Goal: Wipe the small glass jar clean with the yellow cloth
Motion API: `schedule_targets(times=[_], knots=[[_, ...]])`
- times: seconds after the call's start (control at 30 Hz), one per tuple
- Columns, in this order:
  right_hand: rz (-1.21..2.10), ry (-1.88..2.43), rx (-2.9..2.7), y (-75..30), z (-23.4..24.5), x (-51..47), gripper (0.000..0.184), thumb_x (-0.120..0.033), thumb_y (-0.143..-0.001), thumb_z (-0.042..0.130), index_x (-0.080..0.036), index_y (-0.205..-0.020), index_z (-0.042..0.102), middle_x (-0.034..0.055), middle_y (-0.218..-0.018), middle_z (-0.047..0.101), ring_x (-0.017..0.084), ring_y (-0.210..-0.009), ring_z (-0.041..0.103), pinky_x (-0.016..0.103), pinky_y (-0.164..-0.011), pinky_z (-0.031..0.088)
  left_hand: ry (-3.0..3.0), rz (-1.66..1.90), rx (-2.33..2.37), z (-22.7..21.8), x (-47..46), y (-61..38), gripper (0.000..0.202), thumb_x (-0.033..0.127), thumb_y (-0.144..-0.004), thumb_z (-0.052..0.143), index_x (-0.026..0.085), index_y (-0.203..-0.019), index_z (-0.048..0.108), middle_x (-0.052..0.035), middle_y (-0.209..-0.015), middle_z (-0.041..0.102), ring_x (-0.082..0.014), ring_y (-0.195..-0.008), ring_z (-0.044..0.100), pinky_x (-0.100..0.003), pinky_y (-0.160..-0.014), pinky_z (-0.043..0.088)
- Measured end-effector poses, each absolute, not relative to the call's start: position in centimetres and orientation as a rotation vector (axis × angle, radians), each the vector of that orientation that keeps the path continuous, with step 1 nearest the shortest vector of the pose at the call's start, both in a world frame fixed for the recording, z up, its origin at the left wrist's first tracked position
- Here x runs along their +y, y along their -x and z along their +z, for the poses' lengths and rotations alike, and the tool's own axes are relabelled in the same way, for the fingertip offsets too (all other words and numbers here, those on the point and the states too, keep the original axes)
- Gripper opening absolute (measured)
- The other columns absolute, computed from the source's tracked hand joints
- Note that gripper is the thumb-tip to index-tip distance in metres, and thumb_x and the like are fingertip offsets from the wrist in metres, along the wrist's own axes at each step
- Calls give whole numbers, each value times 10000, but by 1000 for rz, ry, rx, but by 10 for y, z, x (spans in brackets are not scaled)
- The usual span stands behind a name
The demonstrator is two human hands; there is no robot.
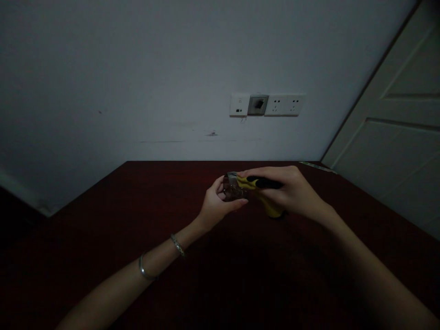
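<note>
My left hand [217, 205] is curled around a small clear, brownish see-through plastic piece [231, 190], with the thumb along its lower edge. In my right hand [292, 185] is a pair of scissors [252, 182] with yellow-and-black handles, one above the other and spread apart. Their grey front end meets the upper rim of the plastic piece. Dim light and the fingers hide how far the blades reach over it. Both hands are raised above a dark red table [165, 183].
A pale wall stands behind the table, with a row of white sockets [283, 105] and a grey switch plate [257, 105]. At the right is a panelled door [395, 123]. A thin patterned strip [318, 167] lies by the table's far right edge.
</note>
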State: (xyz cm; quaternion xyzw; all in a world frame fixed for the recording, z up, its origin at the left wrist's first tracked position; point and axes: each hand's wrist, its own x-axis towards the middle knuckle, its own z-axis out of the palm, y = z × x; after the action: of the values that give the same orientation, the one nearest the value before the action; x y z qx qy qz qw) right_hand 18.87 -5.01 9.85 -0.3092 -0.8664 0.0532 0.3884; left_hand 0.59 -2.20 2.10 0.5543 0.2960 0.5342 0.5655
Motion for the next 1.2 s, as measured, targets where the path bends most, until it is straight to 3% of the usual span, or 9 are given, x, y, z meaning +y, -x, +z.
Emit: schedule_targets(times=[0.23,0.43,0.6,0.73,0.93,1.07,1.2], knots=[[213,706,-2356,-186,101,-54,305,-102,-835,597,-190,-1116,674,53,-1100,722,174,-987,683,283,-882,523,-1268,1244,743,15,-18,-5,690,195,-521,842,133,-1139,540,-136,-1131,653,-181,-779,680,-205,-520,537],[365,692,-2408,-185,103,-57,313,-100,-814,636,-216,-1101,680,19,-1062,734,158,-951,692,253,-856,525,-1257,1322,712,15,-13,-5,711,125,-493,836,125,-1143,548,-130,-1128,666,-204,-926,675,-249,-729,566],[147,792,-2203,-186,99,-54,342,-88,-813,589,-211,-1119,675,47,-1086,727,191,-963,692,320,-867,544,-1275,1255,736,20,-18,-5,705,197,-528,839,127,-1157,528,-142,-1127,649,-204,-827,683,-226,-554,552],[-16,757,-2225,-184,94,-50,431,-28,-793,534,-197,-1174,644,57,-1144,703,198,-1033,670,329,-910,534,-1303,1272,699,19,-19,-7,699,176,-509,851,132,-1132,538,-127,-1117,652,-204,-877,678,-245,-644,565],[101,669,-2410,-178,96,-58,437,-6,-805,516,-208,-1172,640,52,-1160,697,182,-1040,666,312,-911,533,-1340,1322,674,11,-12,-9,679,144,-482,841,139,-1102,564,-113,-1092,671,-232,-947,669,-331,-817,553],[237,684,-2485,-174,97,-63,488,33,-781,528,-215,-1191,623,45,-1144,704,166,-1029,669,283,-893,529,-1351,1377,696,8,-7,-8,688,140,-485,834,128,-1112,550,-142,-1113,670,-255,-990,658,-353,-843,547],[156,680,-2384,-176,97,-60,394,-17,-813,540,-197,-1146,648,51,-1140,705,175,-1030,670,287,-910,524,-1337,1333,715,10,-8,-7,721,128,-483,833,134,-1140,536,-134,-1123,665,-234,-936,674,-334,-799,560]])
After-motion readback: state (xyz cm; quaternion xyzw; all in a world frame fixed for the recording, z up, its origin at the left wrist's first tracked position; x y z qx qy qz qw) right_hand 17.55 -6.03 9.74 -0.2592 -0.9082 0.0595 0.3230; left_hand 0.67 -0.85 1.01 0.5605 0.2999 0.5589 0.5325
